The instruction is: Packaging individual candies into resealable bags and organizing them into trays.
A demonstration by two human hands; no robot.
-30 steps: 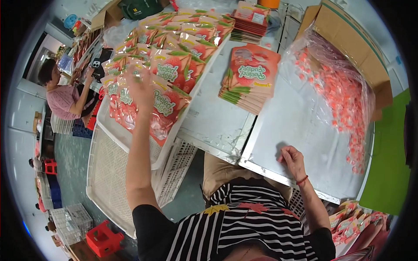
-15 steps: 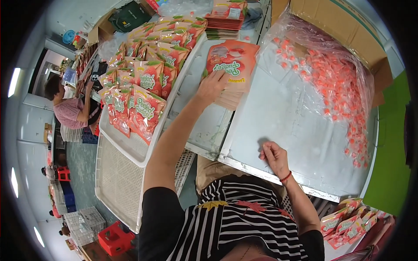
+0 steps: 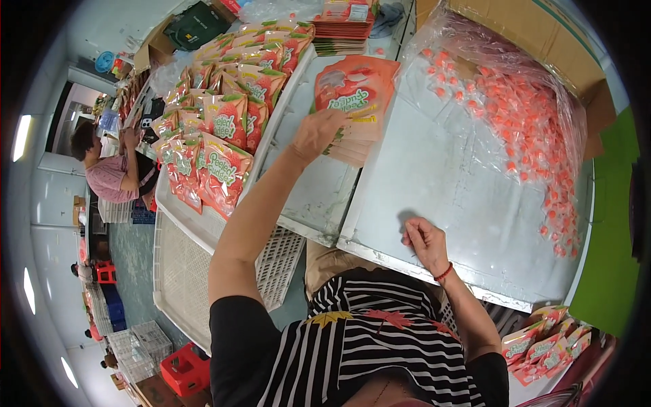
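A fanned stack of flat pink pouches [image 3: 356, 85] lies on the metal table, beyond my body. My left hand [image 3: 317, 138] is at the stack's near left edge, fingers closed on the border of the top pouch, which looks slightly bent there. Part of the fingertips' grip is hidden. Over the table's front part, my right hand [image 3: 427, 244] is held with curled fingers and the thumb against them. Whatever it may hold is too small to make out. A red bracelet [image 3: 444, 273] circles that wrist.
Small wrapped pink candies [image 3: 522, 129] spill from a clear bag in a cardboard box [image 3: 529, 34] at right. Filled pouches crowd a white tray [image 3: 193, 227] at left. Another pouch pile [image 3: 342, 30] stands at the back. A person [image 3: 108, 163] works far left.
My left hand has drawn back from lying across the top pouch to its near edge, which now bends up a little. My right hand stays in place.
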